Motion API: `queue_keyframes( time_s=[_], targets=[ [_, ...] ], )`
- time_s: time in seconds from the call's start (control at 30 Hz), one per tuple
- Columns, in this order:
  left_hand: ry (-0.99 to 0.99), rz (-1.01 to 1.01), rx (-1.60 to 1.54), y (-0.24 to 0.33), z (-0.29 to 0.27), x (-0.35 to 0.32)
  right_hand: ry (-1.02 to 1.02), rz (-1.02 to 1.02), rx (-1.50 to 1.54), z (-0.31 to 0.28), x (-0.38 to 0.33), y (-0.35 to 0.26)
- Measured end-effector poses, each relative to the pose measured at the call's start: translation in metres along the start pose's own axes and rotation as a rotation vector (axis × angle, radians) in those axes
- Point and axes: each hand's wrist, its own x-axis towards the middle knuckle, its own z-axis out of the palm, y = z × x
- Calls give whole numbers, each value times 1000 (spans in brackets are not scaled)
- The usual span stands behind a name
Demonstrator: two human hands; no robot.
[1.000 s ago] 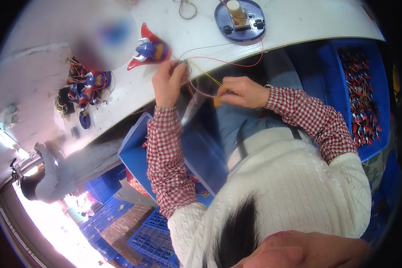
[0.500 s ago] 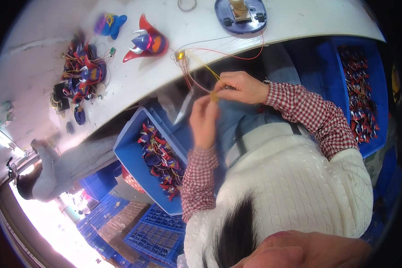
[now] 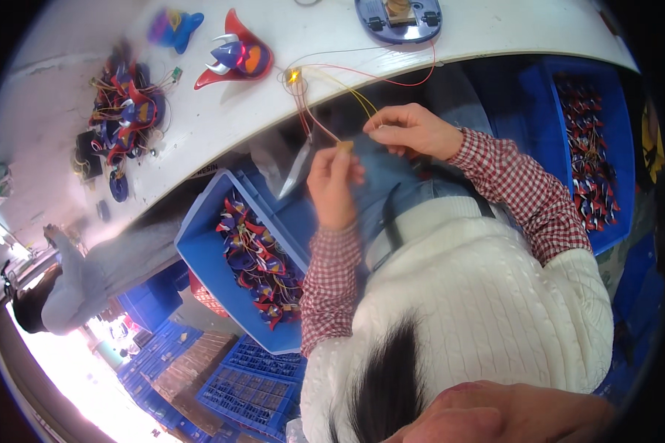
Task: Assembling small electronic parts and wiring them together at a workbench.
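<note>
Your fingertips hide most of what you hold, so the small tan part (image 3: 345, 147) is hard to identify, and the thin wires (image 3: 325, 122) blur where they cross your lap. Your left hand (image 3: 332, 184) is raised below the table (image 3: 273, 103) edge, fingers pinched shut on that part. Your right hand (image 3: 414, 129) sits just beside it, thumb and forefinger closed on the yellow wire ends. The wires run up to a lit LED (image 3: 294, 75) on the table, near the red toy (image 3: 236, 55). Half a second ago your left hand was lower, over the blue bin (image 3: 207, 251); it has since risen toward the right hand.
</note>
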Motion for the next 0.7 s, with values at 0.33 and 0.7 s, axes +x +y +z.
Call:
queue_keyframes(
  time_s=[0.33,0.7],
  targets=[
    [-23,-4,23,-3,9,4,55,-150,-77,16,-8,3],
    [-4,158,195,-9,21,6,171,-473,-457,19,8,14]
  ],
)
